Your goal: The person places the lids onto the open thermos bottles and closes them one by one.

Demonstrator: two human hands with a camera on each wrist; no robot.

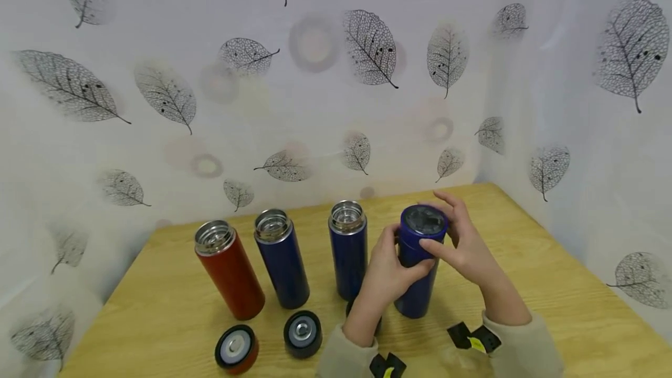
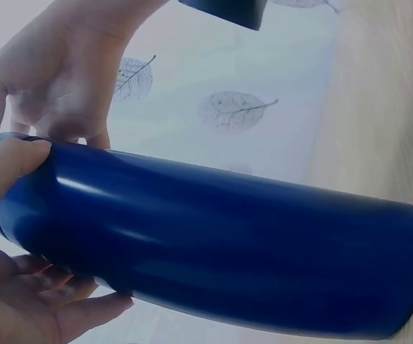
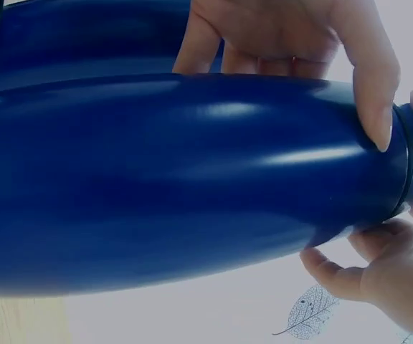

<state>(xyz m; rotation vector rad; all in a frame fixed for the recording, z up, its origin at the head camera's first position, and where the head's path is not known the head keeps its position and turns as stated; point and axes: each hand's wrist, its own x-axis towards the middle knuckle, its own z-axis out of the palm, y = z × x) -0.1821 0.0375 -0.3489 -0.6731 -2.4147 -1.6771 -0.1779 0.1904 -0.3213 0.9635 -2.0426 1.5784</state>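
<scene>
The table (image 1: 530, 296) ran on well past the capped flask (image 1: 416, 296) to its right edge, and some wood lay between the flask and the far edge, beyond which hung a leaf-printed cloth (image 1: 320, 104). On the left, room was tighter: a blue flask (image 1: 350, 258) stood near, then a second blue flask (image 1: 283, 267) and a red flask (image 1: 232, 276), all three without lids, their steel mouths facing up. A red lid (image 1: 238, 357) and a dark lid (image 1: 303, 334) lay on the near side, inner faces up.

The capped flask stood upright on the right half of the table, base on the wood, lid end up, long axis close to vertical. Its lid (image 1: 415, 241) had a dark, glossy top.

The left hand (image 1: 387, 270) was clamped on the body just under the lid, thumb on the near side. The right hand (image 1: 467, 249) held the lid between thumb and spread fingers; the far fingertips were partly hidden.
</scene>
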